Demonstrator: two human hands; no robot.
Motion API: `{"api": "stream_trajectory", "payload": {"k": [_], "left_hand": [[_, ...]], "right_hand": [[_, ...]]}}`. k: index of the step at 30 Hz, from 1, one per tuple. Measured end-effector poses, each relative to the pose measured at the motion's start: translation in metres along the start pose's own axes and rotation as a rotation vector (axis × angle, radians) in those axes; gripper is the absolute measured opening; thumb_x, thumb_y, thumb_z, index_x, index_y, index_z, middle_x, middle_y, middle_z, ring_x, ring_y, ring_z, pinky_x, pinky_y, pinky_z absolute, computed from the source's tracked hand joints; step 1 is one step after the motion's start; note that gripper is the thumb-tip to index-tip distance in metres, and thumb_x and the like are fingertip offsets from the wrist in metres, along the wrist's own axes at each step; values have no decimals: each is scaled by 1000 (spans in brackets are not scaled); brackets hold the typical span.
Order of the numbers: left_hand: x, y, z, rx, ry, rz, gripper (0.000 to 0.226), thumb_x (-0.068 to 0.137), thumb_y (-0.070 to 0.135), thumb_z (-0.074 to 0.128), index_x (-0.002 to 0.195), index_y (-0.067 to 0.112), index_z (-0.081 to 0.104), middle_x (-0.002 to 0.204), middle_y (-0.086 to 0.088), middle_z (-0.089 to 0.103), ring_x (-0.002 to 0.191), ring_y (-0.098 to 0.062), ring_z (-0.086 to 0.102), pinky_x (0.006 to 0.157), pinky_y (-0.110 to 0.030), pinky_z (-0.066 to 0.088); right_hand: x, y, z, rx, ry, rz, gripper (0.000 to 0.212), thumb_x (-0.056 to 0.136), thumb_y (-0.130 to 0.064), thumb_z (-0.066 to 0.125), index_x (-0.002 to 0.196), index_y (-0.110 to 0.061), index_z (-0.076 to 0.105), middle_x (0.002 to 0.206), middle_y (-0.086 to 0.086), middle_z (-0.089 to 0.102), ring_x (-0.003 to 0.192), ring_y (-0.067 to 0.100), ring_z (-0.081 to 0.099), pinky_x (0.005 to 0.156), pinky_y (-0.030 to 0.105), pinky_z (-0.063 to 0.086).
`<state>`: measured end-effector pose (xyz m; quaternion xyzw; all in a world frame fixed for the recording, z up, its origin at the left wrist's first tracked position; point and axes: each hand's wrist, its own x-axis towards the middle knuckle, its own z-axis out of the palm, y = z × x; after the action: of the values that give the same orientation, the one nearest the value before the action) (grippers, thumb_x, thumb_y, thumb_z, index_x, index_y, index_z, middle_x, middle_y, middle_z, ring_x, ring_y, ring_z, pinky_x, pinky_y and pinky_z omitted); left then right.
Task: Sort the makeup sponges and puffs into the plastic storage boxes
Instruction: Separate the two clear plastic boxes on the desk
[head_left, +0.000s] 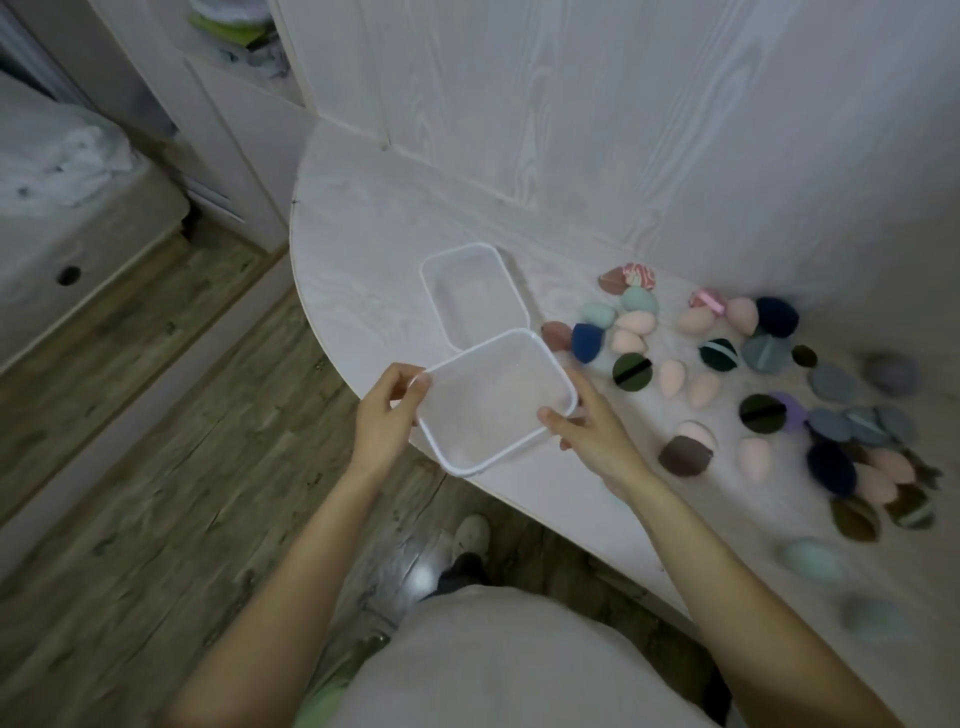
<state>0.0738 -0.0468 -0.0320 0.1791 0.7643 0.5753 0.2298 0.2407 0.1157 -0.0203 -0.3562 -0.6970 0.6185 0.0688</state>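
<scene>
Both my hands hold a clear square plastic box (493, 400) just above the table's front edge. My left hand (387, 415) grips its left rim and my right hand (587, 423) grips its right rim. The box is empty. A second clear box (475, 293), also empty, rests on the table just behind it. To the right lie several makeup sponges and puffs: pink egg-shaped sponges (631, 330), a dark blue sponge (587, 342), a dark green round puff (631, 371) with a black strap, and grey-blue flat puffs (834, 382).
The white wood-grain table (363, 234) has a curved front edge and meets a white wall panel (571, 130) at the back. Wooden floor (156, 467) lies to the left. A bed with white bedding (67, 171) stands at far left.
</scene>
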Motion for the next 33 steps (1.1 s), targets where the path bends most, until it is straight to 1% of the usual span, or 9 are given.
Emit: {"api": "stream_trajectory", "payload": {"k": [4, 6, 12, 16, 22, 25, 28, 30, 33], "left_hand": [[-14, -11, 4, 41, 34, 7, 14, 93, 18, 56, 81, 18, 62, 80, 9, 63, 72, -3, 54, 59, -11, 41], [-12, -19, 5, 70, 44, -30, 12, 92, 20, 56, 82, 19, 63, 83, 8, 64, 76, -7, 55, 63, -14, 43], [2, -36, 15, 103, 65, -145, 13, 93, 23, 54, 94, 17, 65, 95, 2, 66, 92, -20, 60, 81, -35, 48], [12, -33, 40, 112, -30, -160, 13, 94, 27, 54, 101, 21, 62, 104, 5, 63, 104, -19, 57, 85, -26, 41], [18, -23, 59, 146, -154, -128, 58, 80, 29, 72, 129, 20, 43, 120, 7, 46, 109, -10, 44, 90, -28, 42], [18, -23, 57, 100, -115, -128, 67, 80, 31, 72, 135, 17, 36, 128, 4, 41, 115, -11, 41, 97, -30, 40], [10, -20, 53, -23, -60, -178, 52, 93, 36, 52, 138, 18, 34, 131, 7, 38, 119, -8, 37, 97, -25, 33], [5, -24, 43, -146, -46, -271, 38, 98, 38, 39, 130, 18, 46, 130, 7, 46, 115, -9, 45, 93, -26, 37], [3, -37, 25, -357, -34, -439, 27, 94, 31, 44, 111, 19, 62, 117, 3, 61, 103, -13, 58, 85, -31, 47]], "right_hand": [[-10, 20, 5, -23, -17, 28, 58, 90, -18, 60, 138, -32, 30, 105, -9, 54, 91, 19, 60, 79, 32, 56], [-10, 28, 10, -4, -46, 88, 60, 92, -20, 58, 141, -30, 27, 107, 0, 57, 91, 20, 61, 81, 33, 56], [-2, 37, 18, 15, 18, 138, 57, 92, -20, 58, 140, -28, 27, 98, 9, 64, 79, 19, 67, 65, 27, 57], [3, 43, -2, 45, 99, 164, 55, 88, -21, 63, 136, -22, 37, 96, 9, 63, 74, 18, 62, 65, 28, 57], [2, 40, -1, 45, 213, 166, 49, 86, -22, 66, 131, -21, 47, 99, 9, 65, 67, 14, 60, 56, 22, 51], [4, 31, -1, -6, 186, 154, 57, 87, -21, 65, 138, -23, 39, 97, 7, 64, 68, 17, 63, 56, 23, 56], [0, 19, -1, 29, 148, 153, 76, 86, -19, 67, 143, -37, 20, 86, 9, 65, 63, 20, 64, 54, 28, 56], [-4, 8, -2, 53, 136, 129, 77, 86, -19, 66, 137, -46, 15, 77, 11, 67, 60, 19, 64, 53, 29, 55], [-8, -11, -8, 149, 79, 86, 45, 90, -16, 60, 131, -28, 43, 76, 14, 68, 62, 20, 67, 58, 29, 56]]}}
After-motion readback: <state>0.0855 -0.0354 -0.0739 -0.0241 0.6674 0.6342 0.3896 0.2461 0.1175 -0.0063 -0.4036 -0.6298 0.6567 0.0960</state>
